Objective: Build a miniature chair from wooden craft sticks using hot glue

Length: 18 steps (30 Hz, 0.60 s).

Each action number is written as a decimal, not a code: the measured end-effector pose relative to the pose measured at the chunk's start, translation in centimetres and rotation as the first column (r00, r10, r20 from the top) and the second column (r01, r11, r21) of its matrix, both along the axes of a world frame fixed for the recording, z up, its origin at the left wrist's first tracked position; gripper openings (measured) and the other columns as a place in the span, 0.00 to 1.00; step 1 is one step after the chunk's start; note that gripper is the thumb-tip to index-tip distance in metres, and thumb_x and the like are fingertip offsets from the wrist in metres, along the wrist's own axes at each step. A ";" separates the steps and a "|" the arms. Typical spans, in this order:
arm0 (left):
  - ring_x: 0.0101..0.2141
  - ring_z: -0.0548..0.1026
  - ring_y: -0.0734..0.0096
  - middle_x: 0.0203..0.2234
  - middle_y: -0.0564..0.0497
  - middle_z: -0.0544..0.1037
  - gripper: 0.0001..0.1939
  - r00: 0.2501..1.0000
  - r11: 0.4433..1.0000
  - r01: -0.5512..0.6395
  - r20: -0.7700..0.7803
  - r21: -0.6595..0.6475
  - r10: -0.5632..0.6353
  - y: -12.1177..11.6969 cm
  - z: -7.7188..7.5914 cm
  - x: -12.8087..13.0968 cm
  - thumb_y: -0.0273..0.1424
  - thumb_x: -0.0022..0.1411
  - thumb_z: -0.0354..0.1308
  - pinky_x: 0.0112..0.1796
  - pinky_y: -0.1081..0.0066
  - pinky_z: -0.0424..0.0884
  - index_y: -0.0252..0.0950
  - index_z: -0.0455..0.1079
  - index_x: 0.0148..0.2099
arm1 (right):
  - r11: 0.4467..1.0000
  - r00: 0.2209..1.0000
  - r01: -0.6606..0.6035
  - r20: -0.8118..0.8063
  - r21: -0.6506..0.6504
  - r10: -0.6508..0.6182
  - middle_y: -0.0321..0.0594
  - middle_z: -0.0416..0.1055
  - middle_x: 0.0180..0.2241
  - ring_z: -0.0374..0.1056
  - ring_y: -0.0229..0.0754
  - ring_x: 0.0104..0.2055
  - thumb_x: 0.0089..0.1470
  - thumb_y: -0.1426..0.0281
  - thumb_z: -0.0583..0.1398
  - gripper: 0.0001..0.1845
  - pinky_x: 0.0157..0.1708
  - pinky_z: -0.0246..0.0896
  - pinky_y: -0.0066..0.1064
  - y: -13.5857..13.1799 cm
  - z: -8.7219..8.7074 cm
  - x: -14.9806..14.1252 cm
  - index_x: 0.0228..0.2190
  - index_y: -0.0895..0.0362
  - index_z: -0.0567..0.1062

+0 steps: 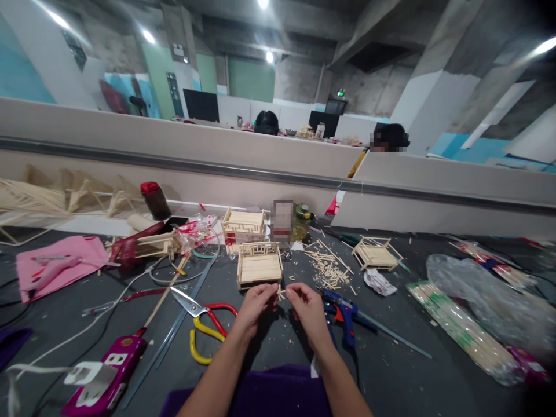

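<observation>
My left hand (262, 302) and my right hand (304, 307) meet at the table's middle, fingertips pinched. Between them is a small joined piece of wooden sticks (281, 292); my left fingers grip it, and the right fingertips hold the end of a short stick at its right side. Just beyond stands a miniature wooden bench (259, 268) with a slatted seat and a low railing. Right of my right hand lies a blue hot glue gun (346, 318). Scissors (204, 318) with red and yellow handles lie open by my left forearm.
Cut stick pieces (330, 266) are heaped beyond my right hand, near another small wooden frame (377, 253). Bagged sticks (463, 324) lie right. A purple power strip (108, 376) with white cables, clear glue sticks (174, 324) and a pink glue gun (56, 269) are left. A partition (174, 159) stands behind.
</observation>
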<state>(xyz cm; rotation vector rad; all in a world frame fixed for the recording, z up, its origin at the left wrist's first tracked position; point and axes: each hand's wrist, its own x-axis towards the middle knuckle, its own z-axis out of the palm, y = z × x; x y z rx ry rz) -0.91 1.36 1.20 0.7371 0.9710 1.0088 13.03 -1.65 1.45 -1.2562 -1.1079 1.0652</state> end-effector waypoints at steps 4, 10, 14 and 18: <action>0.18 0.62 0.80 0.15 0.56 0.66 0.23 1.000 0.999 -0.004 -0.018 0.049 0.005 0.0 0.0 0.0 0.46 0.42 0.72 0.21 0.78 0.55 0.32 0.69 0.21 | 1.000 0.999 0.004 0.036 0.028 -0.005 0.33 0.68 0.18 0.56 0.33 0.18 0.47 0.57 0.66 0.16 0.16 0.50 0.24 0.0 0.1 -0.1 0.26 0.58 0.78; 0.20 0.68 0.77 0.23 0.48 0.76 0.25 0.998 0.997 -0.050 -0.036 0.054 0.052 0.1 0.0 -0.3 0.51 0.47 0.67 0.24 0.77 0.63 0.30 0.77 0.31 | 0.998 0.985 0.053 -0.160 -0.045 -0.059 0.31 0.65 0.18 0.52 0.30 0.16 0.41 0.56 0.69 0.18 0.13 0.45 0.22 -0.1 0.5 -0.2 0.25 0.59 0.77; 0.18 0.66 0.78 0.17 0.54 0.71 0.23 0.985 0.975 -0.172 0.002 0.140 0.173 0.2 0.2 -0.4 0.47 0.41 0.71 0.23 0.76 0.66 0.31 0.73 0.25 | 0.994 0.922 0.066 -0.377 -0.086 -0.093 0.30 0.65 0.19 0.53 0.29 0.18 0.36 0.59 0.72 0.18 0.13 0.44 0.19 0.0 1.3 -0.4 0.25 0.59 0.77; 0.18 0.66 0.78 0.16 0.58 0.69 0.21 0.964 0.939 -0.267 0.053 0.217 0.261 0.2 1.0 -0.9 0.43 0.38 0.74 0.24 0.74 0.69 0.34 0.72 0.28 | 0.993 0.860 0.070 -0.499 -0.092 -0.107 0.31 0.66 0.20 0.54 0.29 0.18 0.36 0.62 0.72 0.18 0.13 0.46 0.19 0.4 1.3 -0.8 0.27 0.59 0.76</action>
